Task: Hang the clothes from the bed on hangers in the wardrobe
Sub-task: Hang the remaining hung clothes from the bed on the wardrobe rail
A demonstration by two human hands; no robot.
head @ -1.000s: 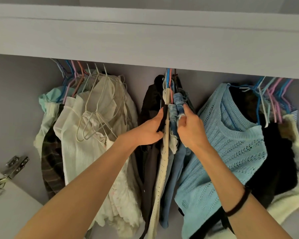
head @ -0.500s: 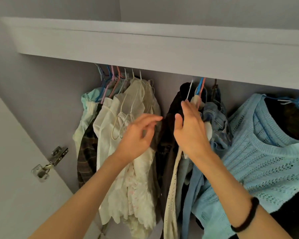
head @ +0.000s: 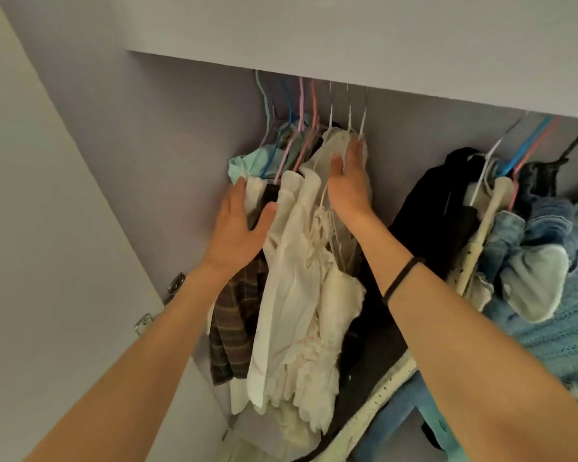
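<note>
Inside the wardrobe hangs a left bunch of clothes: cream garments (head: 294, 261), a brown plaid piece (head: 234, 315) and a pale teal one (head: 247, 161), on coloured and white wire hangers (head: 301, 108). My left hand (head: 237, 228) lies flat with straight fingers against the left side of this bunch. My right hand (head: 349, 181) presses flat on its right side, fingertips up by the white hanger necks. Neither hand holds anything. A second bunch, with a black garment (head: 437, 201) and denim pieces (head: 531, 235), hangs to the right.
A light blue knit sweater (head: 568, 328) fills the far right edge. The wardrobe's top panel (head: 347, 61) hides the rail. The open door (head: 47, 261) with its metal hinges (head: 176, 285) stands at the left. A gap separates the two bunches.
Both hands have left the middle dark and denim bunch and moved left onto the cream bunch, now flat on either side of it. The view has swung left.
</note>
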